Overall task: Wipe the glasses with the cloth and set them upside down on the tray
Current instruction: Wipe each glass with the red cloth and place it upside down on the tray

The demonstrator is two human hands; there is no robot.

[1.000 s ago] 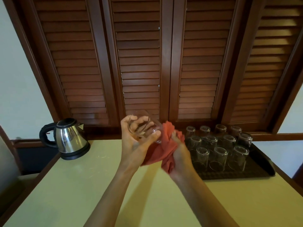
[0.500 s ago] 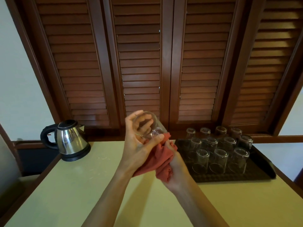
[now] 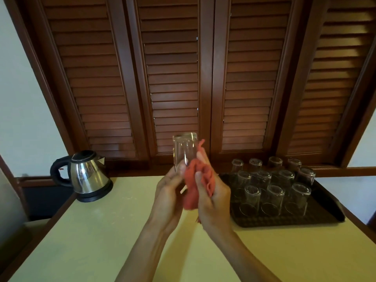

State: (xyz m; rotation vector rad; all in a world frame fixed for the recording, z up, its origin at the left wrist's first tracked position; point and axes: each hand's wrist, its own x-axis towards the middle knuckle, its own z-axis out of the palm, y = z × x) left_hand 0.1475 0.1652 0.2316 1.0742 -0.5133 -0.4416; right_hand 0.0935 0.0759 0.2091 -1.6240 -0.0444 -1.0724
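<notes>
Glass (image 3: 184, 151) stands nearly upright in the air above the near middle of the table (image 3: 101, 231), with most of its clear body rising above the hands and only its lower end caught between them. The left hand (image 3: 169, 197) grips that lower end from the left, thumb up against the side of the glass. The right hand (image 3: 213, 198) is clenched round a bunched red cloth (image 3: 193, 186), which it presses against the right side of the glass; a strip of cloth reaches up beside the glass and the rest hangs down between the two palms. Which end of the glass points up is hard to tell, though the top looks like a thick closed base.

To the right, well apart from the hands, a dark tray (image 3: 317, 220) lies on the table against the back edge. Other glasses (image 3: 272, 200) stand on it upside down in three rows, close to one another. At the back left of the table sits a steel kettle (image 3: 87, 176) with a black handle and base. Brown slatted shutters (image 3: 173, 78) fill the wall behind.
</notes>
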